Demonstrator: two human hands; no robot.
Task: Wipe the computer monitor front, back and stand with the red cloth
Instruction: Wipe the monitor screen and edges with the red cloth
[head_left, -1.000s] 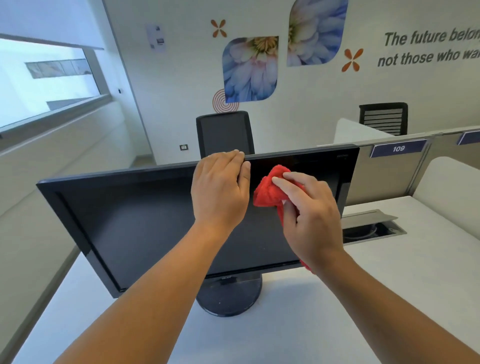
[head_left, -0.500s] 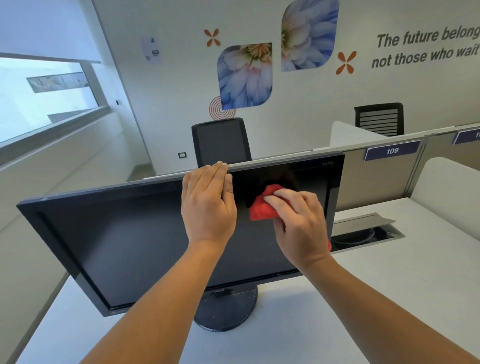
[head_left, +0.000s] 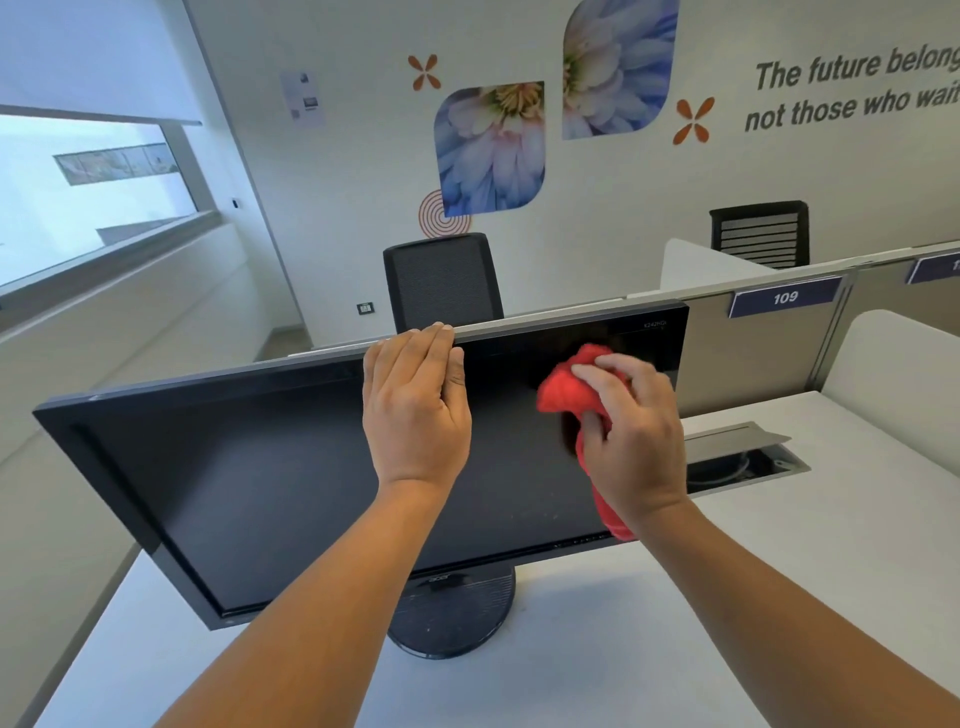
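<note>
Monitor (head_left: 291, 483) standing on desk (head_left: 779, 597), tilting back on round stand (head_left: 452, 613). I am watching left hand (head_left: 415, 410) gripping top edge, right hand (head_left: 631, 441) pinching bunched red cloth (head_left: 563, 389) against upper-right screen. Judging panel rigid, top-heavy, scratch-prone; bezel safest hold.

The left hand (head_left: 415, 410) covers part of the monitor (head_left: 260, 478) top edge; its fingertips curl out of sight behind. The right hand (head_left: 631, 441) hides most of the cloth (head_left: 563, 389). The monitor's back is unseen, and its screen hides the stand's (head_left: 452, 618) neck. The wall text (head_left: 852, 88) is cut off at the right edge.
</note>
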